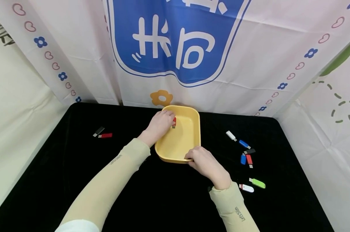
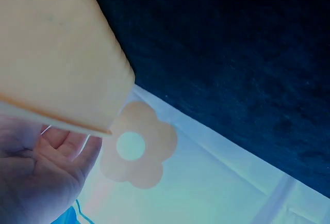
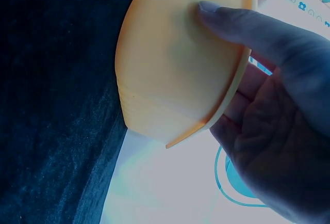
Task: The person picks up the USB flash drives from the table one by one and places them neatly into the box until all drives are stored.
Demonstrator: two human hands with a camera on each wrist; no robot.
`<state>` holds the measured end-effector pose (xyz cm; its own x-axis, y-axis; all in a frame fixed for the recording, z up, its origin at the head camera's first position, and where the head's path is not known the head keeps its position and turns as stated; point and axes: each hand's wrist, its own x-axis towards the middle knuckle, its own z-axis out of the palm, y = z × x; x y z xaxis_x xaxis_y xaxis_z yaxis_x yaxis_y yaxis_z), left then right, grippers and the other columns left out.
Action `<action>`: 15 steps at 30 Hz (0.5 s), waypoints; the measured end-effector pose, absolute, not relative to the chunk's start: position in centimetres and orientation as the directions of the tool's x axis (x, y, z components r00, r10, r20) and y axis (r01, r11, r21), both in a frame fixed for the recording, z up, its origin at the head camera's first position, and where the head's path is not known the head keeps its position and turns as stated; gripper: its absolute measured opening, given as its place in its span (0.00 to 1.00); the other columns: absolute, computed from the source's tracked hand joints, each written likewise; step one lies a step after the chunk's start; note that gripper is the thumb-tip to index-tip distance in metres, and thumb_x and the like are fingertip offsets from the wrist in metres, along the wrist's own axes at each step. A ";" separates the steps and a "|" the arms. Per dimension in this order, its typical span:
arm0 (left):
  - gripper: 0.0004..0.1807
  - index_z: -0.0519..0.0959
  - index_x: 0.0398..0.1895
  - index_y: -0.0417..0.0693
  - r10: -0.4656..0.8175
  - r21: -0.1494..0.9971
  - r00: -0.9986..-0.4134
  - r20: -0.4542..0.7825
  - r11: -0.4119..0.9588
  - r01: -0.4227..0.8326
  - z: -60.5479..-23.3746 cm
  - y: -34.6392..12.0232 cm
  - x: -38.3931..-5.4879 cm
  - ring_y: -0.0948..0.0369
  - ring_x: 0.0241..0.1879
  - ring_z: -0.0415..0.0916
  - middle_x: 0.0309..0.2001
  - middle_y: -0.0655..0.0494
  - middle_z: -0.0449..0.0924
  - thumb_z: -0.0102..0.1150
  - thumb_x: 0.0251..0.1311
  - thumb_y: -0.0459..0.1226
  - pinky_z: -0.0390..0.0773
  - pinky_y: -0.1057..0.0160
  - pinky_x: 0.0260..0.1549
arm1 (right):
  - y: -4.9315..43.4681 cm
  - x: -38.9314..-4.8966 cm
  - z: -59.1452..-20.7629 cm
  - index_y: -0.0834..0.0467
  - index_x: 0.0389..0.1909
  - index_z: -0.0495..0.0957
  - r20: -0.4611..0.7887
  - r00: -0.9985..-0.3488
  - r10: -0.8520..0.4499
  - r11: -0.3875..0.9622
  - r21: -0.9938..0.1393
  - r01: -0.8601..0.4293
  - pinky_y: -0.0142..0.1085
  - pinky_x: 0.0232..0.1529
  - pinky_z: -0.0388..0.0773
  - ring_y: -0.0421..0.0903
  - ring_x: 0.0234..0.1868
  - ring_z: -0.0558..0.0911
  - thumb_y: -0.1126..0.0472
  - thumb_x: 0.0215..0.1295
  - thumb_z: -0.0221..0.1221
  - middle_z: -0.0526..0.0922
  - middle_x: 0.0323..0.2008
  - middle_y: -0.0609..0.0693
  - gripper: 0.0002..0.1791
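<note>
A yellow plastic bin (image 1: 179,141) stands at the back middle of the black table. My left hand (image 1: 160,123) reaches over its left rim, fingertips inside, pinching a red USB flash drive (image 1: 174,120) with its metal plug pointing toward me. In the left wrist view the bin's wall (image 2: 56,53) hides those fingertips and the drive. My right hand (image 1: 205,162) grips the near right corner of the bin. The right wrist view shows that thumb (image 3: 227,20) pressed on the outside wall, the other fingers passing over the rim.
On the left lie a black USB drive (image 1: 99,131) and a red one (image 1: 105,135). Several more are scattered on the right, among them a white drive (image 1: 230,135), a blue drive (image 1: 244,144) and a green drive (image 1: 257,183). A printed curtain (image 1: 250,64) hangs behind the table.
</note>
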<state>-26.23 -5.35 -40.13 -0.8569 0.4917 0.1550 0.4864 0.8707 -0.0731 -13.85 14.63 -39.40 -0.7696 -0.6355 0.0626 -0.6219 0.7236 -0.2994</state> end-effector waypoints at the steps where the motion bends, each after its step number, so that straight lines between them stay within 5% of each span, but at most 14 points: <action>1: 0.21 0.80 0.58 0.43 0.492 -0.073 -0.855 0.166 0.870 0.487 -40.1 -5.5 -26.1 0.52 0.61 0.76 0.59 0.50 0.80 0.60 0.68 0.45 0.77 0.53 0.60 | 14.6 -13.8 -39.4 0.53 0.27 0.86 0.062 -0.769 -0.636 0.723 -0.300 -0.622 0.37 0.39 0.80 0.43 0.35 0.83 0.71 0.55 0.68 0.87 0.29 0.44 0.08; 15: 0.13 0.85 0.49 0.44 0.503 0.121 -0.798 0.332 0.816 0.565 -39.1 -7.7 -22.9 0.52 0.54 0.80 0.53 0.51 0.84 0.62 0.66 0.39 0.79 0.53 0.55 | 14.6 -13.8 -39.4 0.52 0.24 0.84 0.069 -0.757 -0.649 0.711 -0.299 -0.637 0.33 0.35 0.77 0.41 0.32 0.81 0.70 0.57 0.67 0.85 0.26 0.42 0.10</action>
<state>-22.86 -7.72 -39.11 -0.7981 0.5029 0.3319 0.5647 0.8164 0.1209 -13.82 14.62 -39.41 -0.7573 -0.6494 0.0693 -0.6368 0.7107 -0.2992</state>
